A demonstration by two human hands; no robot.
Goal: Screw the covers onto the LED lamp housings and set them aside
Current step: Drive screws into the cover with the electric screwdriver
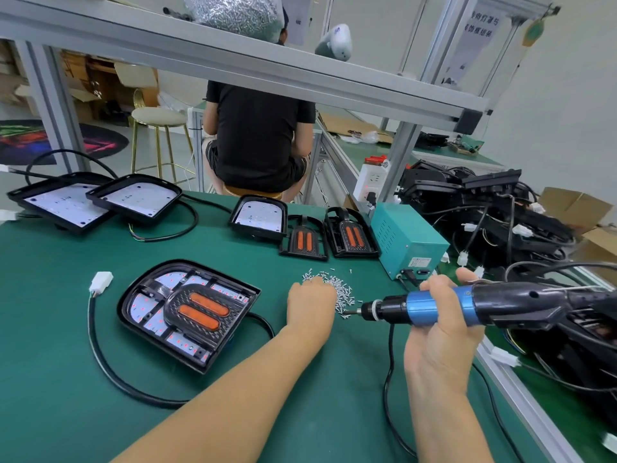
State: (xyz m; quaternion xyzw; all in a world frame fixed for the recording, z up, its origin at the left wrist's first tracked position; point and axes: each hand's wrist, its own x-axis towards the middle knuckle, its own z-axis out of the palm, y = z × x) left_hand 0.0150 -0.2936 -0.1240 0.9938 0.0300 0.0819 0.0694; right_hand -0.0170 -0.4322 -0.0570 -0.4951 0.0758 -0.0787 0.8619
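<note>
Green worktop [50, 379]. Heap of black lamp housings with cables and white plugs piled at far right [484, 215]. Hanging sign top right [475, 31] has Chinese writing, too blurred to read. Teal power box [405, 240] near the right edge, small label on its front unreadable.

Three open housings with white LED boards along the back: two at left [63, 202] [137, 197], one mid [258, 217]. Two loose covers with orange lenses [303, 242] [352, 237] just beside it.

Work piece: housing with cover seated [188, 312], centre-left, lying flat, long axis diagonal, rounded end toward far left, orange bars running with that axis. Its cable loops around the near side to a white plug [100, 282].

Right hand [440, 315], fingers wrapped round the blue-and-black electric screwdriver [434, 307]; tool horizontal, bit pointing left into the screw pile [334, 289].

Left hand [312, 304] rests on the pile, knuckles up; fingers curled under, can't tell if they pinch a screw.
</note>
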